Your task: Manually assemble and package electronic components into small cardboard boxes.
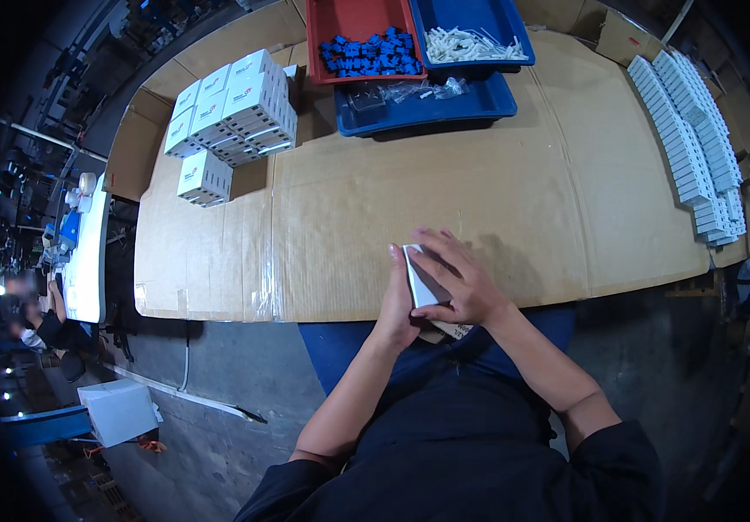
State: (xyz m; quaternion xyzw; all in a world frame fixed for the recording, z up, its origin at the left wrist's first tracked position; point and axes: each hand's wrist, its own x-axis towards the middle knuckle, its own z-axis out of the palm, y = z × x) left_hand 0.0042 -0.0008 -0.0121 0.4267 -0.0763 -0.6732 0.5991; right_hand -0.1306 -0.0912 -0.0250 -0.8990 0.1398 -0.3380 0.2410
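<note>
Between my two hands, near the front edge of the table, is a white flat-sided block-shaped piece. My left hand grips its left side, thumb pointing up along it. My right hand curls over its right side and top, so much of it is hidden and I cannot tell whether it is a box or a plastic housing. Just below my hands, a bit of brown printed cardboard shows at the table edge.
Stacked white boxes stand at the back left, one block in front. At the back are a red bin of blue parts, a blue bin of white parts and a lower blue tray. Rows of white slotted pieces line the right.
</note>
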